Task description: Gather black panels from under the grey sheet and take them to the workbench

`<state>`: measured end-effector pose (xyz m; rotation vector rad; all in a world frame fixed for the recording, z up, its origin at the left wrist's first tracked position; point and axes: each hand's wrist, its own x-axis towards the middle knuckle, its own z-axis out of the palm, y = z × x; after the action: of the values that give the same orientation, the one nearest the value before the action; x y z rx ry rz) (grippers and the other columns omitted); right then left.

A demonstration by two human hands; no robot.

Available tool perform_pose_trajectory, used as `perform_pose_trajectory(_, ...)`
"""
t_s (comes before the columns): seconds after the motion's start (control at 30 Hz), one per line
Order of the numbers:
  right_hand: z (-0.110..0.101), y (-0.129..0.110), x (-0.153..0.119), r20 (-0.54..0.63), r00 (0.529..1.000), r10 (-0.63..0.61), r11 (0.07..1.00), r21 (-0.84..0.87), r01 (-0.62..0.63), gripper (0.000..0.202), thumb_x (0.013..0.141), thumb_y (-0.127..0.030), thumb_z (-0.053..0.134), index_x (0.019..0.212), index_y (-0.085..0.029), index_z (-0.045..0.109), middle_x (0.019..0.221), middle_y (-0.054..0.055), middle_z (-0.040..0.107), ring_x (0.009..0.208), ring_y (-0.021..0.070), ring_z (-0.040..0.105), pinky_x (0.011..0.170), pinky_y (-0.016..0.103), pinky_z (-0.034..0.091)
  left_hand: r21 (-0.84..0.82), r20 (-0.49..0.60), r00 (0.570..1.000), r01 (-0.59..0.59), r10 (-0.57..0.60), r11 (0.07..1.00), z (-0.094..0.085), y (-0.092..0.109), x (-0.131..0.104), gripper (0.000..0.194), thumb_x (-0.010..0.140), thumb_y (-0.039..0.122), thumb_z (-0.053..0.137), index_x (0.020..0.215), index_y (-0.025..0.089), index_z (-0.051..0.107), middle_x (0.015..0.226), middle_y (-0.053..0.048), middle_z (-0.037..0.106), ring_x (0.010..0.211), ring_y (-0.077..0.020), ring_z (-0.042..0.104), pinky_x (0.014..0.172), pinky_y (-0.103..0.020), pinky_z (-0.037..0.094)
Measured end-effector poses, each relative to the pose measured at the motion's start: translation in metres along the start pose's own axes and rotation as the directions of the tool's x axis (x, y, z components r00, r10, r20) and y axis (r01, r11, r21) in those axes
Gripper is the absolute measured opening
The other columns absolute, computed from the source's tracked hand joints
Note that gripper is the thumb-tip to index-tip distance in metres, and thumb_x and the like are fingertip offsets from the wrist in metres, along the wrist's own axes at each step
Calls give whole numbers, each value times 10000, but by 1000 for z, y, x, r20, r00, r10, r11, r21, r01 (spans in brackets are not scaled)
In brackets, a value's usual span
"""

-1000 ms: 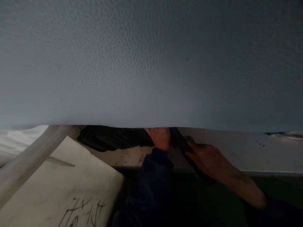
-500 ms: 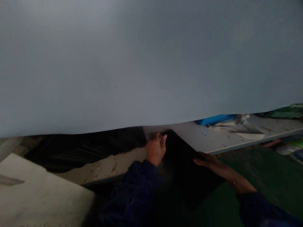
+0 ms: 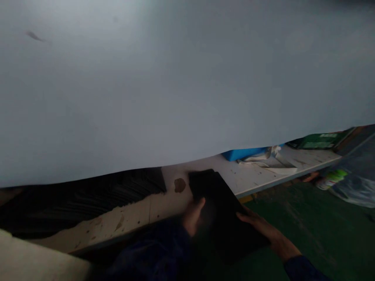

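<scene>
A flat black rectangular sheet (image 3: 222,210), dark and matte, is held between both hands, tilted, its far corner over the edge of the long white worktable (image 3: 252,177) and its near part out over the dark green floor (image 3: 307,218). The left hand (image 3: 193,214) grips the sheet's left edge, fingers curled round it with the thumb on top; the dark blue sleeve (image 3: 158,253) below it fades into shadow. The right hand (image 3: 265,232) is closed on the sheet's right edge, its fingers laid along and under the rim — how far they reach beneath cannot be made out. Left of the sheet, on the table, lies a low stack of similar black sheets (image 3: 96,195), its layered edges faintly visible and its top hidden. A small brown stain (image 3: 179,185) marks the table just beside the held sheet's far corner. Farther right on the table sit a blue box (image 3: 246,153), whose contents are out of sight, some crumpled white paper (image 3: 272,162) touching it, and a flat green packet (image 3: 319,140) near the table's far end. A huge pale grey panel (image 3: 175,78) fills the upper part of the view and cuts off everything behind it. Beyond the table's end, on the floor, lie a clear plastic bag (image 3: 354,183) and a blurred green and white item (image 3: 331,179) — too smeared to identify. A pale board (image 3: 35,265) is cut off at the lower left corner.
</scene>
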<state>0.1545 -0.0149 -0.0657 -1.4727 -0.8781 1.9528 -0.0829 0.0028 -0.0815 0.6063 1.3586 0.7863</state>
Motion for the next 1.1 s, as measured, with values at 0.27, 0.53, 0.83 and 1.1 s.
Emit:
perform_pose_trajectory(0.27,10,13,-14,-65,994,-86,996,-26,84,752,671,-464,800,1313,-166,544,1416,129,515,1285,295,508,1078,412,428,-283,19,994,-99,109,954,19,3,2,543,632,237,788,1139,151,611,1023,-133,713,884,-277,700,815,-417,559)
perform_pose_trajectory(0.53,24,-17,2,-133,908,-397,918,-80,389,567,595,-478,843,1048,-171,690,1107,87,721,1042,304,661,954,447,516,-39,193,806,-564,560,825,22,59,-25,455,686,244,771,1119,176,646,1120,-57,718,1058,-210,657,952,-312,507)
perform_pose_trajectory(0.83,57,-68,-3,-146,791,-595,802,-181,569,409,632,-498,793,911,-205,733,986,53,747,970,271,682,917,413,552,210,78,693,-714,717,668,-2,101,-56,422,640,399,787,974,161,690,1003,-67,752,926,-219,701,864,-317,565)
perform_pose_trajectory(1.1,58,-62,38,-238,720,-652,758,-204,619,659,552,-490,827,1108,-187,645,1097,98,708,1084,305,631,942,447,525,223,82,711,-696,698,683,-20,96,-13,511,602,335,825,1047,149,654,1103,-90,716,1025,-232,662,955,-356,513)
